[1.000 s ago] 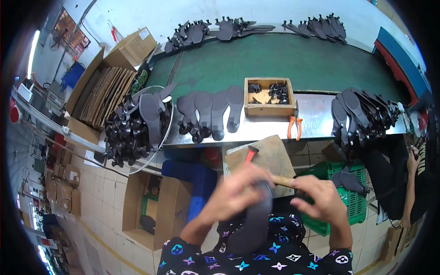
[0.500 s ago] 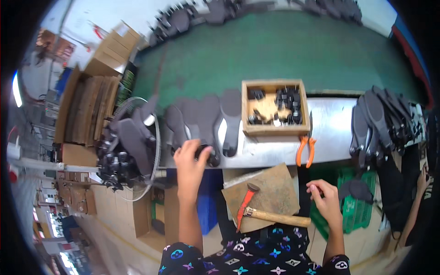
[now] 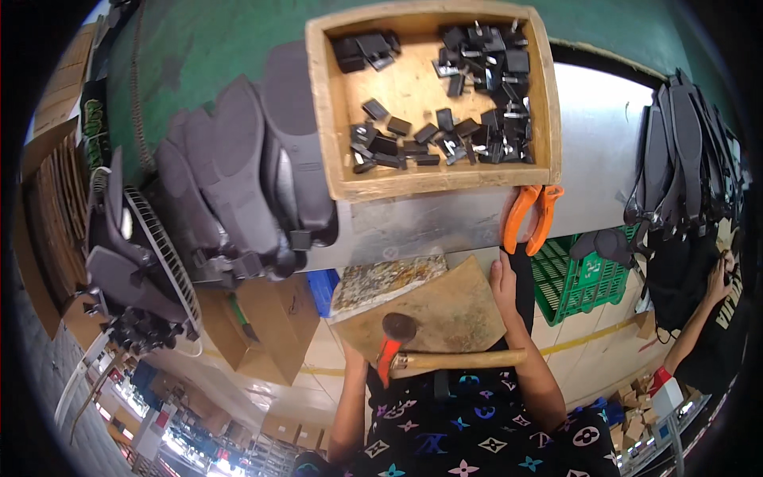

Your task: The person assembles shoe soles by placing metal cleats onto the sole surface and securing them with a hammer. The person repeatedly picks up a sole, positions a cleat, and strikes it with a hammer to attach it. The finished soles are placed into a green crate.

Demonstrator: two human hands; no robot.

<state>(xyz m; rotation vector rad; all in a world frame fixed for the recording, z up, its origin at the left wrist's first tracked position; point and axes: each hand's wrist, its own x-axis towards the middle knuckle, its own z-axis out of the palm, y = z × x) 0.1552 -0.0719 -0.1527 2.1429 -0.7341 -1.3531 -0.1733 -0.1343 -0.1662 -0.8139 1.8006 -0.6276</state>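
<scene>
Low in the centre of the frame, the right hand (image 3: 503, 280) lies with fingers together along the right edge of a worn brown wooden board (image 3: 445, 306). The left hand (image 3: 355, 358) is mostly hidden beneath the board's lower left corner, so its grip cannot be told. A wooden-handled hammer with an orange claw (image 3: 433, 358) rests across the board's near edge. Just above right hang orange-handled pliers (image 3: 531, 219), below a shallow wooden tray of small black parts (image 3: 548, 119). Dark grey shoe soles (image 3: 238, 175) lie at left.
</scene>
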